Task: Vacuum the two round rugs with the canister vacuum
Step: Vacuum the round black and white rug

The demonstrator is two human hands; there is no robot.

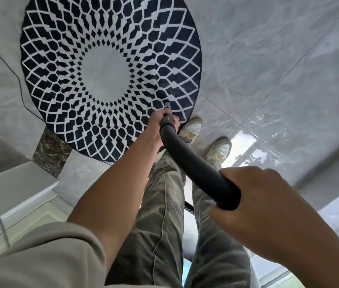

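A round rug (110, 65) with a dark blue and white diamond pattern and a pale centre lies on the grey tiled floor in front of me. A black curved vacuum wand (191, 161) runs from near my body down to the rug's near right edge. My left hand (160, 125) grips the wand low down, just above its grey tip (167, 106), which is at the rug. My right hand (268, 206) grips the wand's upper end. The ribbed hose (189, 207) shows between my legs. Only one rug is in view; the canister is hidden.
My two white sneakers (206, 138) stand on the tiles right of the rug's near edge. A thin black cable (15, 73) curves over the floor left of the rug. A white ledge and dark marble strip (50, 150) lie at the left. Glossy tiles (289, 69) stretch to the right.
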